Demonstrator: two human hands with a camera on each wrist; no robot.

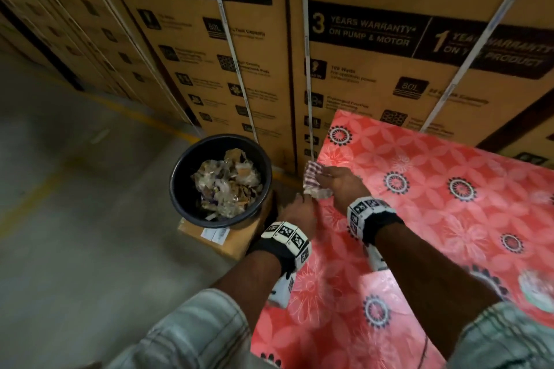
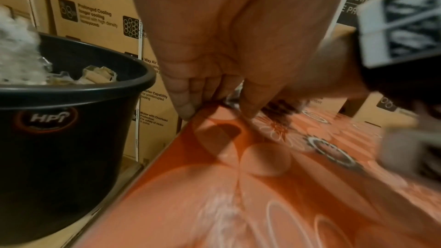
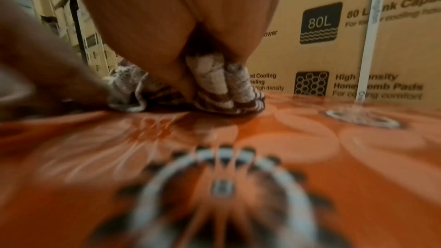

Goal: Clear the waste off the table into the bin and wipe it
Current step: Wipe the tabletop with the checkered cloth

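the right hand (image 1: 340, 186) presses a bunched cloth (image 1: 311, 178) at the desk (image 1: 449, 219) edge nearest the bin (image 1: 180, 189), likely to sweep crumbs past the left hand (image 1: 296, 213), whose curled fingers (image 2: 183, 101) hold nothing.

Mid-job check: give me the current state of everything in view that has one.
bin: upright on a cardboard box, holding crumpled waste.
cloth: bunched, pressed on the table's left edge.
table: covered by a red patterned sheet, no waste visible.
right hand: holds the cloth.
left hand: fingers at the table edge.
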